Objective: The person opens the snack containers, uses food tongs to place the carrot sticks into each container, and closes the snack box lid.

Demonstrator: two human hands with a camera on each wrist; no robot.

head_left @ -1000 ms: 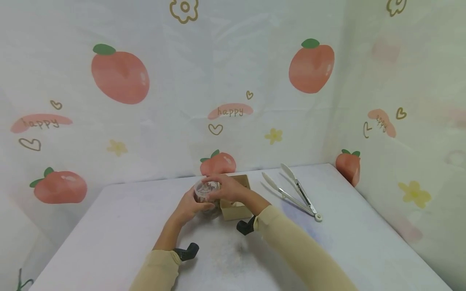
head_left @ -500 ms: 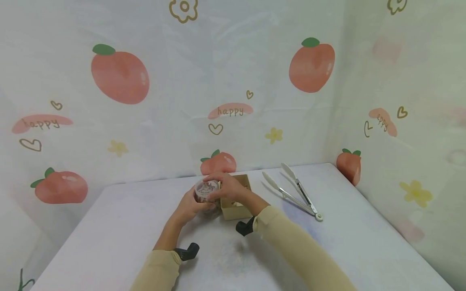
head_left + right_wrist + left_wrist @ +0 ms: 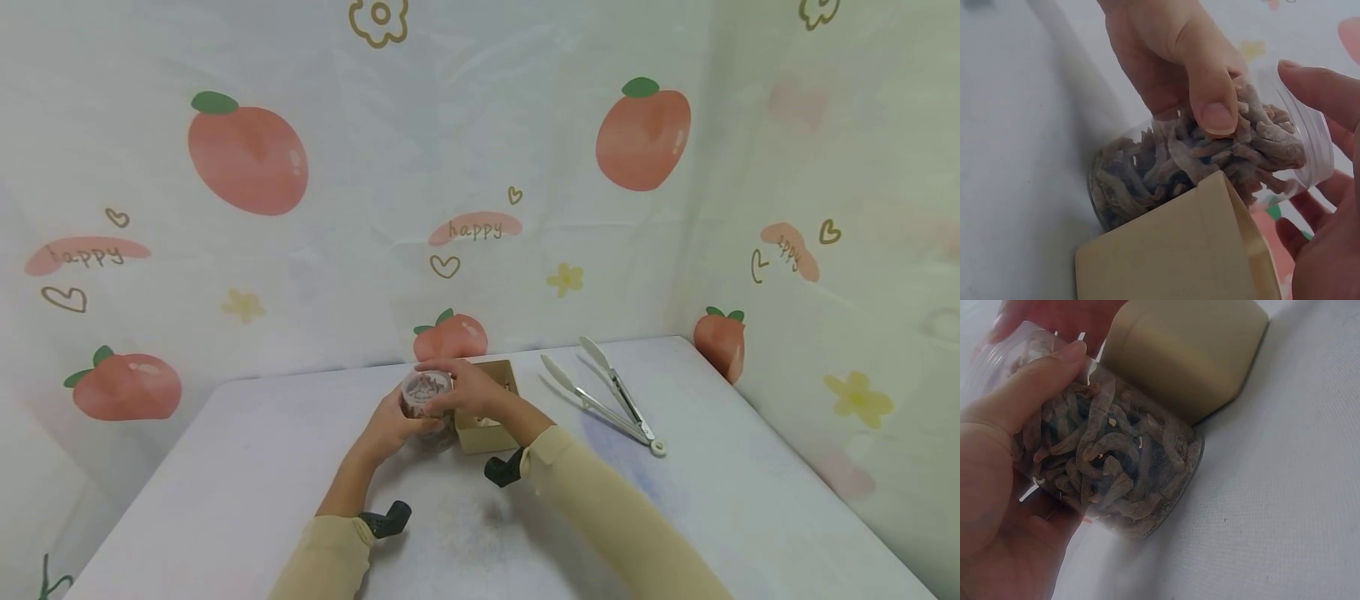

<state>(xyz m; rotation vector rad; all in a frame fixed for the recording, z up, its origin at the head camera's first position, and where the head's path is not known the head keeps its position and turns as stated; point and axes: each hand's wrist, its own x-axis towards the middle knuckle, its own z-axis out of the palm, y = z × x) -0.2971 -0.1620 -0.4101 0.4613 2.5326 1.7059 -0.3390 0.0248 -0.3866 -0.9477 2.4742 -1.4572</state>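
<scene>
A clear plastic jar [image 3: 426, 388], packed with wrinkled grey-brown dried strips [image 3: 1104, 444], stands upright on the table. My left hand [image 3: 390, 427] grips the jar's side, thumb across the front in the left wrist view. Around the jar's top rim [image 3: 1313, 140] curl the thumb and fingers of my right hand [image 3: 476, 392]. Whether a clear lid sits on that rim, I cannot tell. Close against the jar on its right is a beige box [image 3: 486, 439] with an open top and some small pieces inside, partly hidden by my right hand.
Metal tongs with pale tips [image 3: 609, 400] lie spread apart on the table, right of the box. The white table [image 3: 225, 492] meets a printed wall sheet [image 3: 337, 250] at the back. Another sheet hangs along the right side.
At the jar's rim my right thumb and fingers have shifted very slightly. The jar, the left hand, the box and the tongs stay where they were.
</scene>
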